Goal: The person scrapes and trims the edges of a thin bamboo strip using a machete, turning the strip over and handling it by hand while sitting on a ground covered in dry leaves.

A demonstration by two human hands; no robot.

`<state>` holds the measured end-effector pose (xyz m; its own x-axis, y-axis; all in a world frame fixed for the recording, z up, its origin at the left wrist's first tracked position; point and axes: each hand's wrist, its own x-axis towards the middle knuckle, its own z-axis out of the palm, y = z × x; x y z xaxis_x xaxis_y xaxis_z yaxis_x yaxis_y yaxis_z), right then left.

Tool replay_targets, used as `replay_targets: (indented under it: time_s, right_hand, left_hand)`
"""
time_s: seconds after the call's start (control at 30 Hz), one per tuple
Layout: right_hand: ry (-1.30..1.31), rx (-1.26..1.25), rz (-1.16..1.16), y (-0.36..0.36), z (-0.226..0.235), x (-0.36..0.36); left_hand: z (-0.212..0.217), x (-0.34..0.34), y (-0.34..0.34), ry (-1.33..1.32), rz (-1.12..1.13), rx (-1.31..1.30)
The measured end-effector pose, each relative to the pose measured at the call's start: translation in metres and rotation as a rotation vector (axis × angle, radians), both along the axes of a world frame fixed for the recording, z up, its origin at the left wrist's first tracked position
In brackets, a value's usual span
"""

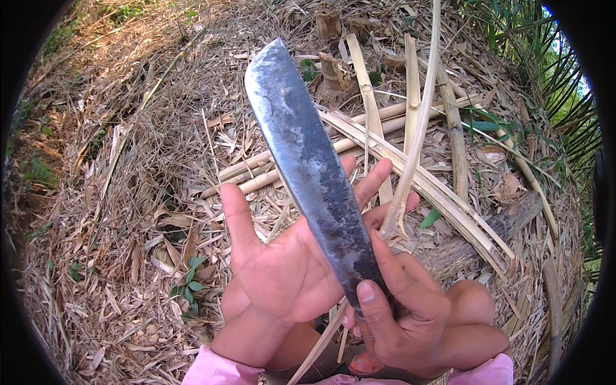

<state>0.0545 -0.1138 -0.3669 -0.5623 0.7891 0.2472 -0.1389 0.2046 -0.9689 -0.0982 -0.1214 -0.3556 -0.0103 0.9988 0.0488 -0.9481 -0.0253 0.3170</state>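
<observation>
The black rim of the lens cuts off the far left of the ground [115, 212], so you see only a curve of dry grass, fallen leaves and a few small green weeds [189, 285] near your left wrist. It is bare outdoor earth littered with pale husks and straw, brighter and dustier at the far left.

Your left hand [282, 263] is open, palm up, thumb standing apart to the left and the fingers spread and stretched away from you. Their middles are hidden behind the knife [308, 160], so you cannot tell whether they press its back. Both pink sleeves [218, 371] are cut off by the lower edge.

The knife is a broad, heavy blade of dark grey steel, mottled and dull, widening toward a blunt, slanted tip that points to the far left. It runs up the middle of the view from your right hand, and its handle is buried in the grip.

Your right hand [410, 308] is clamped around that handle, fingers curled tight, thumb laid along the blade's base. A thin pale bamboo strip [417, 122] rises between your two hands and leaves the top edge; its lower end is hidden.

Beyond, to the right, lie split bamboo slats [449, 205], smooth and cream-coloured, fanned across round canes [256, 170], with cut stumps [330, 70] farther off and green fronds [545, 70] at the far right.
</observation>
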Motion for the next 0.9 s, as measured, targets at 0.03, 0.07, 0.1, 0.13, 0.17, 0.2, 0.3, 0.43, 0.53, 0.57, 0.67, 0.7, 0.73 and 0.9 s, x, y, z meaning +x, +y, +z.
replay_targets:
  time_s: [0.03, 0.07, 0.1, 0.13, 0.17, 0.2, 0.3, 0.43, 0.53, 0.57, 0.67, 0.7, 0.73, 0.9]
  right_hand:
    - [-0.013, 0.007, 0.008, 0.0, 0.0, 0.001]
    - [-0.025, 0.015, 0.019, 0.002, -0.001, 0.003]
    - [-0.036, 0.023, 0.029, 0.003, -0.001, 0.005]
    - [-0.054, 0.027, 0.042, 0.003, 0.001, 0.007]
    - [-0.078, 0.025, 0.062, 0.004, 0.003, 0.005]
    - [-0.102, 0.023, 0.08, 0.006, 0.003, 0.004]
    - [0.014, -0.143, 0.074, 0.006, -0.001, 0.007]
    - [0.066, -0.291, -0.01, 0.005, 0.016, 0.014]
    - [0.119, -0.22, 0.002, 0.015, 0.015, 0.011]
    - [0.156, -0.174, 0.006, 0.02, 0.012, 0.008]
    - [0.149, -0.194, -0.077, 0.03, 0.014, 0.004]
    - [0.15, -0.188, -0.105, 0.034, 0.013, 0.004]
    - [0.181, -0.249, -0.115, 0.038, 0.013, 0.002]
    - [0.215, -0.402, -0.232, 0.058, 0.018, 0.01]
  left_hand:
    - [0.001, 0.001, 0.0, 0.003, 0.002, -0.008]
    - [0.002, 0.002, 0.0, -0.024, 0.004, -0.009]
    - [0.002, 0.003, 0.0, -0.05, 0.006, -0.009]
    - [0.003, 0.005, -0.001, -0.076, 0.007, -0.01]
    - [0.002, 0.003, 0.0, -0.082, 0.006, -0.014]
    - [0.001, 0.0, 0.001, -0.089, 0.005, -0.018]
    - [-0.002, -0.002, 0.005, -0.034, -0.053, 0.039]
    - [0.002, -0.002, 0.005, 0.013, -0.085, -0.007]
    - [-0.005, -0.009, 0.005, 0.102, -0.085, -0.066]
    - [-0.006, -0.009, 0.006, 0.263, -0.048, -0.132]
    - [-0.008, -0.008, 0.008, 0.369, 0.0, -0.28]
    - [-0.013, -0.009, 0.009, 0.427, -0.007, -0.301]
    - [-0.015, -0.009, 0.01, 0.488, -0.017, -0.322]
    - [-0.017, 0.005, 0.019, 0.508, 0.033, -0.473]
